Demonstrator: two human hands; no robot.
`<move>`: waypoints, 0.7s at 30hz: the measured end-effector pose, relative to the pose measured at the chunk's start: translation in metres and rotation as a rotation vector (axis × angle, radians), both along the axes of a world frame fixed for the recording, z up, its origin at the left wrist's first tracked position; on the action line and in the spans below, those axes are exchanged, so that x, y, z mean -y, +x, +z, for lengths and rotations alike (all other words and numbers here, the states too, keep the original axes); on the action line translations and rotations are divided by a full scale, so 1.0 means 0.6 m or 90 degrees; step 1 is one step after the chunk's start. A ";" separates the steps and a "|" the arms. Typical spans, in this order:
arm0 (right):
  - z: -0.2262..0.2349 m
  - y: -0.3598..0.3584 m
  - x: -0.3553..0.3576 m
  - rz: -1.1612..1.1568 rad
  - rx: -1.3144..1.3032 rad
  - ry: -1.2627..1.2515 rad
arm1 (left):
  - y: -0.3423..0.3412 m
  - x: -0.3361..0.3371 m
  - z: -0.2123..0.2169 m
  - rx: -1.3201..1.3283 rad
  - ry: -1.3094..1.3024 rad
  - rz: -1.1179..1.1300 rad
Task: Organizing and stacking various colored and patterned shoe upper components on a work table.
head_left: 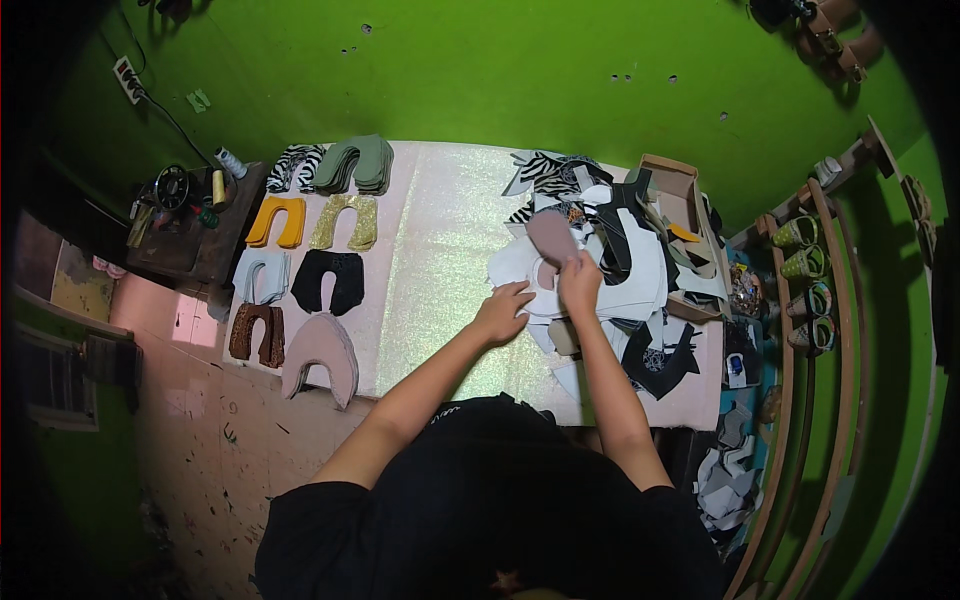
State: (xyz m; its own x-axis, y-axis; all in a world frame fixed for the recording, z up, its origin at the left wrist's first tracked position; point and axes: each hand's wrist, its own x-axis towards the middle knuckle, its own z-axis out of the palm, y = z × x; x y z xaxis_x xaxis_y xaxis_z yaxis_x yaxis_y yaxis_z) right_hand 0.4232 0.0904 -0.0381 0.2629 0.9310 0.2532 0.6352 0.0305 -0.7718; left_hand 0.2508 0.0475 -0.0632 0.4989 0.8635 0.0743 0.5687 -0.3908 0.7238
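In my right hand (580, 287) is a dusty-pink, sole-shaped piece (551, 234), gripped near its lower end and raised over a heap of cut scraps. My left hand (502, 312) lies with fingers stretched on the lower left edge of the heap, touching white sheet material (511, 262). White cut-outs (640, 285) with curved edges make up much of the heap. Zebra-patterned scraps (545, 172) lie at its far side, and black pieces (660, 362) at its near right. My right hand hides part of the white sheets beneath.
On the table's left stand stacks of U-shaped pieces: green (358, 165), yellow (276, 222), black (328, 283) and pink (322, 362) among them. A cardboard box (672, 184) borders the heap. Beyond it, a wooden rack (830, 400) holds sandals (812, 300). A sewing machine (172, 190) stands far left.
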 end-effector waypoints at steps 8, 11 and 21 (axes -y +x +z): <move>0.121 0.025 -0.007 -0.026 -0.173 0.082 | -0.020 -0.010 -0.019 -0.006 -0.027 -0.003; 0.131 0.035 0.000 0.059 -0.193 0.073 | -0.009 -0.010 0.047 0.315 -0.356 0.080; 0.203 -0.150 0.102 0.444 -0.044 0.025 | -0.111 0.015 0.145 0.848 -0.617 0.091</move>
State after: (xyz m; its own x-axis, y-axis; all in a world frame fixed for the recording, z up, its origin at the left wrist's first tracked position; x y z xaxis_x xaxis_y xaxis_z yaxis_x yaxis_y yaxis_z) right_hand 0.3335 0.0290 0.0839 -0.3753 0.8788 0.2946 0.4069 0.4418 -0.7995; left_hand 0.1843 0.0383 0.0237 0.4478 0.8710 -0.2019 -0.6229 0.4659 0.6285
